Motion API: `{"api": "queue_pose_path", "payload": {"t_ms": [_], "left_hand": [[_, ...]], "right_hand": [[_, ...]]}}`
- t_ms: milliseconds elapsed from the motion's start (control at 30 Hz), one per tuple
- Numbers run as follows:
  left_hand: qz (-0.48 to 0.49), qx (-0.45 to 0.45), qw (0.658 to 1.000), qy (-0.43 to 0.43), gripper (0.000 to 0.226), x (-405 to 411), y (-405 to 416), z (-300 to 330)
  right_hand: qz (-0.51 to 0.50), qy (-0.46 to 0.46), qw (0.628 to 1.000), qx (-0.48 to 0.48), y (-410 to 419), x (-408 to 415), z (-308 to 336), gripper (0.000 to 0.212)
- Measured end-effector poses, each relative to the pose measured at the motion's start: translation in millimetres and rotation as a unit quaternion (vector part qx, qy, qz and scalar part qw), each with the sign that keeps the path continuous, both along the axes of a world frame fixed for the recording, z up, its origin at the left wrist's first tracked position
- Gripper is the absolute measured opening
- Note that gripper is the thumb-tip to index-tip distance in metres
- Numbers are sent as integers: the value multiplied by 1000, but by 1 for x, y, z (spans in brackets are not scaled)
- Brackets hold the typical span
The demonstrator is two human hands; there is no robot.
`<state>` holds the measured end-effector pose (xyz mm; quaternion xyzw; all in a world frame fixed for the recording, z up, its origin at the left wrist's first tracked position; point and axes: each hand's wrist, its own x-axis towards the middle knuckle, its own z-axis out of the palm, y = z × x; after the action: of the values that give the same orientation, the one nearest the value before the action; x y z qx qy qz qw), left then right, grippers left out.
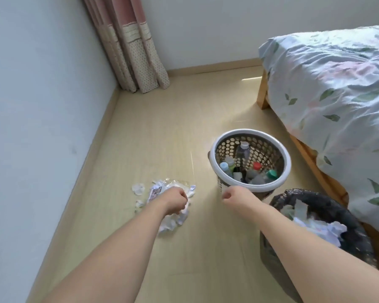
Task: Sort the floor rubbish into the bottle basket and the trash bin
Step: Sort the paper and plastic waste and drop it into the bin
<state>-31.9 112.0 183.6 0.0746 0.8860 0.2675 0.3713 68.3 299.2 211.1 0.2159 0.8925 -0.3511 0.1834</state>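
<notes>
Pale wood-look flooring carries all items observed. Perforated bottle basket with a white rim stands upright near the bed's wooden frame; several capped plastic bottles stand or lean inside it, caps in red, green, pale blue and clear. Trash bin, lined with a black bag, stands just beside the basket on the near side, toward the bed; crumpled white paper lies within it. Loose pile of crumpled paper and clear plastic wrappers lies on the floor to the left of the basket, nearer the left wall's skirting. Left hand is over this pile, fingers curled down onto the scraps; whether it actually grips any cannot be told. Right hand is closed in a loose fist in front of the basket's near rim, nothing visible in it. Pink dotted curtain hangs in the far corner
</notes>
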Motion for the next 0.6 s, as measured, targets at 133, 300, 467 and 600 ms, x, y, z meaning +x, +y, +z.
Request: {"api": "queue_pose_path", "payload": {"t_ms": [133, 300, 467, 600], "left_hand": [[35, -52, 997, 42, 31, -55, -102, -31], [92, -92, 986, 106, 21, -129, -207, -106], [61, -119, 982, 133, 35, -189, -230, -191], [-74, -174, 972, 142, 52, -214, -206, -236]], "right_hand": [[65, 15, 998, 2, -78, -59, -15, 29], [137, 9, 990, 33, -150, -146, -73, 34], [168, 24, 983, 71, -181, -216, -144, 32], [141, 23, 983, 116, -190, -253, -186, 22]]}}
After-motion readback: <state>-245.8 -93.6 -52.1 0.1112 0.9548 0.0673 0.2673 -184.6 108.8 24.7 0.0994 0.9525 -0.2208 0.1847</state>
